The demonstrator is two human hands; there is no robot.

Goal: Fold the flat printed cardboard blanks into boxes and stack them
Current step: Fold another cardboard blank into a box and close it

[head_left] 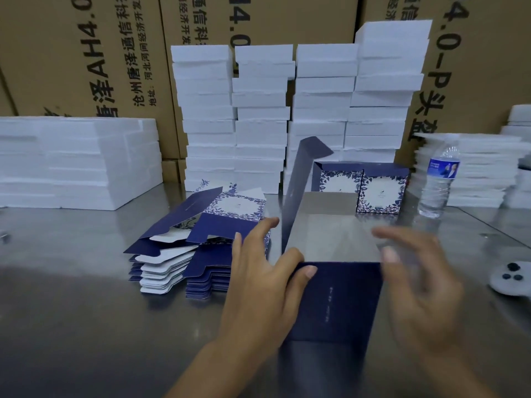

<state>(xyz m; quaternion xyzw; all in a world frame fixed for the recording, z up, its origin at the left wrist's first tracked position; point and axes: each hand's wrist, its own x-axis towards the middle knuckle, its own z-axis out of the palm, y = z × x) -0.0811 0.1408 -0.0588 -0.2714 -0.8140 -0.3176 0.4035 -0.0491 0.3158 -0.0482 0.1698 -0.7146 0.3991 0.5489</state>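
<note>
The half-folded box (336, 300) is standing on the steel desk (86, 311) directly in front of the person, its dark blue front panel facing the camera, its grey inside showing and a tall flap rising at its left. The left hand (264, 277) is gripping the front left corner, thumb hooking over the top edge and fingers lying straight along the outside of the left wall. The right hand (416, 282) is showing only as a blur at the box's right side, thumb near the front right corner; whether it is gripping cannot be told. A pile of flat blanks (201, 254) is lying just left of the box, and two finished boxes (379, 193) are standing side by side behind it.
</note>
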